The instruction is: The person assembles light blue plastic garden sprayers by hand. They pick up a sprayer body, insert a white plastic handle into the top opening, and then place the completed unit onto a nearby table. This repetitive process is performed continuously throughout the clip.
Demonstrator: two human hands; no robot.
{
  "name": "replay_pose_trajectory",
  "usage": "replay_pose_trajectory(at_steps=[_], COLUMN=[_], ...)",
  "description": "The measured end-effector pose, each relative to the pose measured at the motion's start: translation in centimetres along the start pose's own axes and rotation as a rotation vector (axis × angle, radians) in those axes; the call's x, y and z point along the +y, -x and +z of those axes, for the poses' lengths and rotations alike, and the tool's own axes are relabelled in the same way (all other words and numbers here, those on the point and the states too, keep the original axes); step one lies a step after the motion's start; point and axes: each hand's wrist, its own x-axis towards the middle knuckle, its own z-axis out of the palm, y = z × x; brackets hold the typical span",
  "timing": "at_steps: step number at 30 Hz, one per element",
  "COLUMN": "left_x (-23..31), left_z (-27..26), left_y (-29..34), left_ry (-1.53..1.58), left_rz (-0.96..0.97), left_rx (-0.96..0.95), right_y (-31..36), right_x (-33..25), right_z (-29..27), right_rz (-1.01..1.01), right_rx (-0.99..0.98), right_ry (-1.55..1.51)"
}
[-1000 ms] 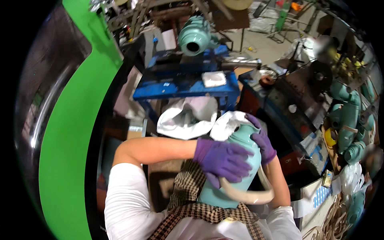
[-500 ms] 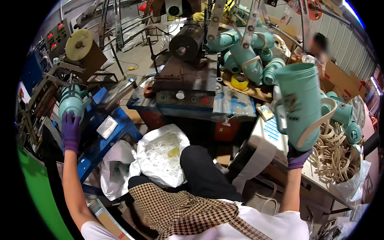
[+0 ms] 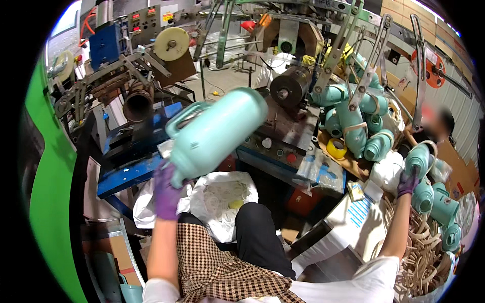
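My left hand point(image 3: 167, 194), in a purple glove, is closed round the narrow end of a teal plastic jug body point(image 3: 220, 134). That jug tilts up to the right in mid-air, its side handle facing the left machine, and is slightly blurred. Far to the right, my gloved right hand point(image 3: 408, 183) grips another teal jug body point(image 3: 418, 159) with a pale strap on it. More teal jug bodies point(image 3: 444, 208) lie beside and below this hand. Under my right forearm is a heap of beige straps point(image 3: 417, 247).
A bare metal cylinder point(image 3: 138, 105) sticks out over the blue bench point(image 3: 126, 177). Ahead stands a machine with a dark roller point(image 3: 290, 87); jugs are piled beside it near a yellow tape roll point(image 3: 336, 148). A white bag point(image 3: 201, 209) holds clear rings. Another person point(image 3: 429, 126) is at right.
My left hand has drawn the jug off the left machine's cylinder and brought it toward the middle. My right hand has moved its strapped jug outward to the pile. The view has turned left.
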Motion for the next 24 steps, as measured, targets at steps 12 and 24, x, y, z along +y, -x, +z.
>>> replay_pose_trajectory(at_steps=[12, 24], left_x=[-14.1, -11.3], left_z=[34.8, 31.6], left_y=[-8.7, -5.3], left_ry=[-0.177, 0.307], left_rz=[0.050, 0.016], left_rx=[-0.385, -0.685], right_y=[34.4, 39.7], right_x=[3.6, 6.2], right_z=[-11.5, 0.2], right_rz=[0.303, 0.134], right_rx=[-0.098, -0.630], right_ry=[0.361, 0.676])
